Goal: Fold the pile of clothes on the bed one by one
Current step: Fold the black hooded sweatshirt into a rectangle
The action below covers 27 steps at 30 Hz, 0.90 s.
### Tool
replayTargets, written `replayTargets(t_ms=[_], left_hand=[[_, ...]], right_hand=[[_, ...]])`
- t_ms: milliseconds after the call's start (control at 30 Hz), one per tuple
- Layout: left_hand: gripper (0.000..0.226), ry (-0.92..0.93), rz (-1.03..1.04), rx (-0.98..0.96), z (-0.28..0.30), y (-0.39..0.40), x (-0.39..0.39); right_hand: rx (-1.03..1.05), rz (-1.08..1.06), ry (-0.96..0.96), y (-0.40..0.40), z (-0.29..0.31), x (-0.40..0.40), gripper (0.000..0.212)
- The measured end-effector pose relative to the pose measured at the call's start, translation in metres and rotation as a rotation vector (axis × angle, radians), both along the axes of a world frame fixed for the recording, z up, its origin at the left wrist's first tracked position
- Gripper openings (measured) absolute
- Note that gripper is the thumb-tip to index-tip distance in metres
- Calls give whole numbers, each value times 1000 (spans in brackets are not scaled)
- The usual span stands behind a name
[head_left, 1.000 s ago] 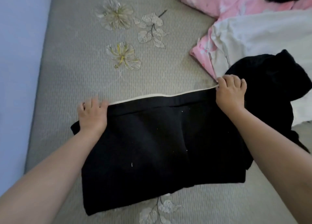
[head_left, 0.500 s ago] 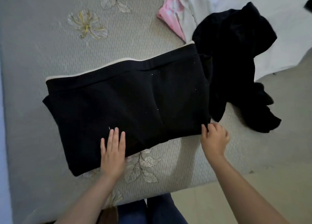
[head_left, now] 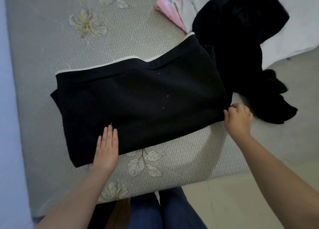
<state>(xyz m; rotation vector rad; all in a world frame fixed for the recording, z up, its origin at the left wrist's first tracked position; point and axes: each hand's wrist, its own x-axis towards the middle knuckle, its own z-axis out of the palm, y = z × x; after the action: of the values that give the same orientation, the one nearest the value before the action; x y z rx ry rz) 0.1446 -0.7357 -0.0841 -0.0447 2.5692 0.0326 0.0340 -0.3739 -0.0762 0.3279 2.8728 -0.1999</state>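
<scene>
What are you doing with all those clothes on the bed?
A person is folding laundry on the bed. The left hand lies flat on a partly folded black garment with a white edge, while the right hand pinches its near right corner. Beside it a crumpled black garment, a pink garment and a white one lie unfolded.

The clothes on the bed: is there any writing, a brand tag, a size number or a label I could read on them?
None can be read.
Folded black garment: plain, white trim along one edge, only lint specks.
Pink garment: a small print, too blurred to tell if it holds letters.
Bedcover: flower and leaf pattern, no words.
</scene>
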Motion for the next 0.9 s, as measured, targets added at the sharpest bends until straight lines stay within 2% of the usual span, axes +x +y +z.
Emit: replayTargets(t_ms=[67, 167, 200, 267, 333, 367, 467, 567, 633, 733, 800, 900], left_hand=[[79, -68, 38, -39, 6, 5, -2], [85, -35, -34, 41, 17, 10, -6], [87, 1, -65, 67, 20, 11, -7], [90, 19, -114, 53, 21, 14, -13], [91, -46, -172, 0, 19, 15, -21], [92, -79, -190, -17, 17, 16, -25], [96, -95, -185, 3, 14, 15, -35], [93, -108, -225, 29, 18, 8, -36], [79, -71, -222, 74, 23, 2, -34], [54, 55, -123, 126, 32, -8, -33], [47, 94, -67, 113, 38, -20, -30], [43, 116, -26, 96, 47, -47, -23]], right_hand=[[-55, -95, 17, -9, 1, 7, 27], [-217, -237, 95, -27, 13, 15, 41], [-238, -218, 114, -33, 17, 17, 46], [-226, -50, 156, -46, 24, 21, 50], [-207, 100, 188, -60, 24, 26, 52], [-221, 75, 181, -67, 23, 30, 55], [-304, -249, 65, -93, 19, 48, 71], [-253, -305, -138, -130, 13, 74, 83], [-273, -379, -231, -159, 10, 86, 85], [-403, -493, -344, -210, 6, 100, 90], [-514, -583, -404, -248, 7, 107, 94], [-679, -837, -441, -287, 6, 101, 90]])
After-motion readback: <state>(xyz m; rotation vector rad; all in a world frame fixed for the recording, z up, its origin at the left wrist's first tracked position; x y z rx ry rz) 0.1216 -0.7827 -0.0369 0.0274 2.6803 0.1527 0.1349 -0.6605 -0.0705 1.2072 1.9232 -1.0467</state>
